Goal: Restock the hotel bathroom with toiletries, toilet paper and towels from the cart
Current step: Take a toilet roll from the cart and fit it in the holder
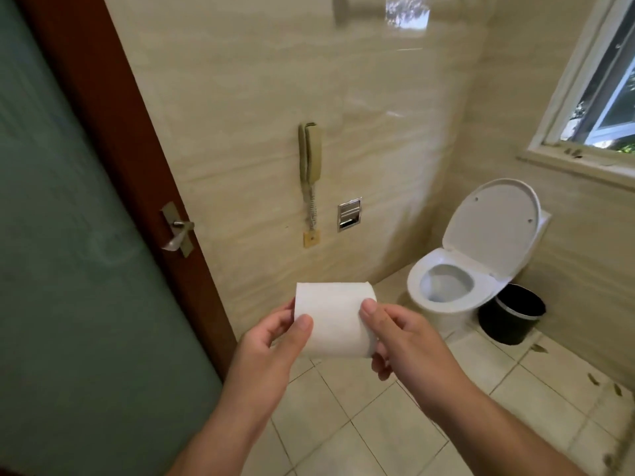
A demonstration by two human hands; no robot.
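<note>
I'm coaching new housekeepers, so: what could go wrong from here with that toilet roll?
1. The left hand and right hand pinch the toilet roll only at its edges; it may slip onto the floor, which shows scattered debris.
2. The toilet lid is up, so a dropped roll might land in the bowl.
3. The phone cord hangs beside the wall holder; a reaching hand could snag it.

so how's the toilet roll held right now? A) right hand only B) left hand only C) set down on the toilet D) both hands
D: the left hand and the right hand each grip one side of the toilet roll, which is held up in the air.
</note>
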